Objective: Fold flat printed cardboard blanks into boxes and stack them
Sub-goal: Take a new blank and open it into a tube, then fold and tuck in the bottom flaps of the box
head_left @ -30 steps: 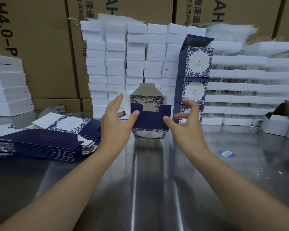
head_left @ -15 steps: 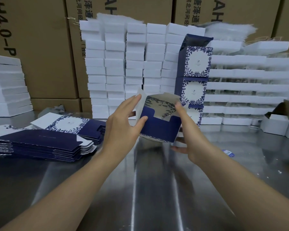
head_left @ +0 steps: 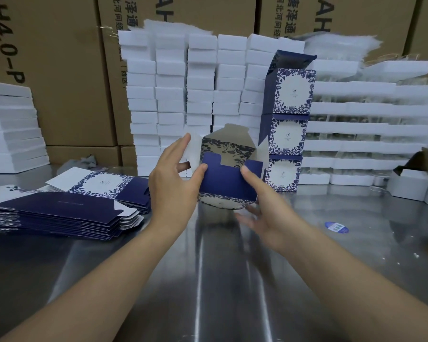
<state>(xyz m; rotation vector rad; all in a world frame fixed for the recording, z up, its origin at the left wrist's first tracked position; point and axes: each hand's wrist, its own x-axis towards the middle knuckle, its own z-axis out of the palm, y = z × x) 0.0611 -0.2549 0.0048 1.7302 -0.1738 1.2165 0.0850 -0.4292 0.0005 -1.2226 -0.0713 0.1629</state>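
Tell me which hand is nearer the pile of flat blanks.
Left. The left hand pinches the half-folded box at its left edge, just right of the pile of flat blanks; the right hand holds its right side, farther from the pile.

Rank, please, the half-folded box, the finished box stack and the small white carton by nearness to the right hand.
1. Half-folded box: held by the right hand.
2. Finished box stack: just behind, slightly right.
3. Small white carton: far right.

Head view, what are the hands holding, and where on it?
The half-folded box: left hand pinches its navy flap at the left end, right hand thumb-presses the right end, fingers beneath.
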